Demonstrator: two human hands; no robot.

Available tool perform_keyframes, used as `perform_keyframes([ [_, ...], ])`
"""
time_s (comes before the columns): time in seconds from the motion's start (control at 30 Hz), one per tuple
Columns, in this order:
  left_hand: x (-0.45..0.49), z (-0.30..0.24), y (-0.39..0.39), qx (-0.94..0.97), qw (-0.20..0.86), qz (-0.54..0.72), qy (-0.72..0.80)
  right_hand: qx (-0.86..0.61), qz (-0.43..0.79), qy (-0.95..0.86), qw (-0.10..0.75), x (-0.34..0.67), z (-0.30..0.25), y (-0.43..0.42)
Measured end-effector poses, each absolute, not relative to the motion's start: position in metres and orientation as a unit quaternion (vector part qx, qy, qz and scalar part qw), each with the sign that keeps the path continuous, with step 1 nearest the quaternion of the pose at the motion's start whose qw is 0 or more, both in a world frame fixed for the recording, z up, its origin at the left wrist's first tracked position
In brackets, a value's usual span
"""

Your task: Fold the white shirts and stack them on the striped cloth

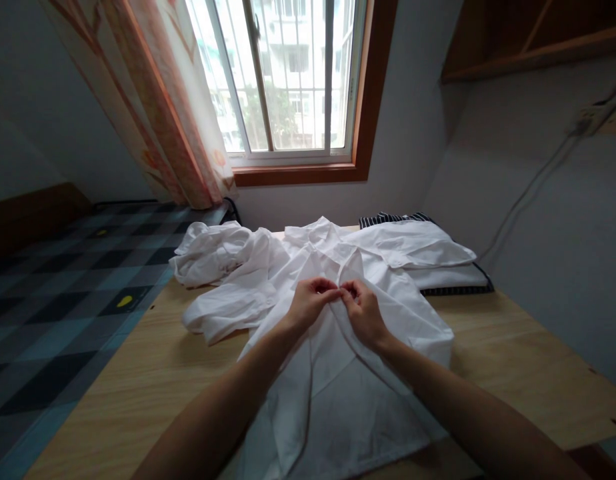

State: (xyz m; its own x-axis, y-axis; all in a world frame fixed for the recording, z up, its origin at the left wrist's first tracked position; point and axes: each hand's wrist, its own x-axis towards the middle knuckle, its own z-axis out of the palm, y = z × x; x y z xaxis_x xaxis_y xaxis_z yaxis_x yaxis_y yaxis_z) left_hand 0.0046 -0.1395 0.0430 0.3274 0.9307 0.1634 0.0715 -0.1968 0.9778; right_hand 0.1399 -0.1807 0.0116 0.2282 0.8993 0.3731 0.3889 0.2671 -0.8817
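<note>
A white shirt [358,393] lies spread on the wooden table, its collar toward the window and its hem at the near edge. My left hand [312,300] pinches one front edge of the shirt at mid-chest. Right beside it, my right hand [362,310] pinches the other front edge, and the fingertips of both hands meet. The cloth is lifted a little where they hold it. Any button between the fingers is hidden. One sleeve stretches out to the left, and white cloth also reaches to the right.
The plywood table [518,353] stands beside a bed with a checked cover [68,333]. A crumpled white garment [208,250] lies at the back left. Folded clothes with a black striped piece [458,291] lie at the back right. A curtain [173,120] hangs by the window; a cable [523,193] runs down the wall.
</note>
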Motion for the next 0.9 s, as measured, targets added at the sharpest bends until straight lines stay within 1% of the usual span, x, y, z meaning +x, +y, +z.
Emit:
perform_keyframes([
  [0.07, 0.005, 0.039, -0.138, 0.624, 0.529, 0.43, 0.382, -0.537, 0.313, -0.545, 0.563, 0.14, 0.007, -0.178],
  [0.17, 0.005, 0.034, -0.133, 0.627, 0.532, 0.435, 0.368, -0.487, 0.432, -0.485, 0.584, 0.139, 0.002, -0.173],
  [0.27, 0.003, 0.03, -0.13, 0.638, 0.513, 0.452, 0.354, -0.453, 0.488, -0.453, 0.593, 0.137, 0.003, -0.172],
  [0.47, 0.0, 0.025, -0.131, 0.668, 0.484, 0.436, 0.36, -0.474, 0.48, -0.428, 0.602, 0.136, 0.004, -0.173],
  [0.6, 0.001, 0.024, -0.13, 0.684, 0.459, 0.432, 0.368, -0.489, 0.441, -0.452, 0.601, 0.136, -0.001, -0.172],
  [0.7, 0.001, 0.025, -0.132, 0.69, 0.442, 0.432, 0.376, -0.489, 0.436, -0.464, 0.597, 0.138, -0.002, -0.17],
  [0.83, 0.002, 0.027, -0.139, 0.726, 0.371, 0.422, 0.397, -0.479, 0.435, -0.469, 0.601, 0.139, -0.002, -0.169],
  [0.9, 0.003, 0.027, -0.141, 0.738, 0.356, 0.416, 0.394, -0.484, 0.423, -0.475, 0.601, 0.138, -0.004, -0.17],
])
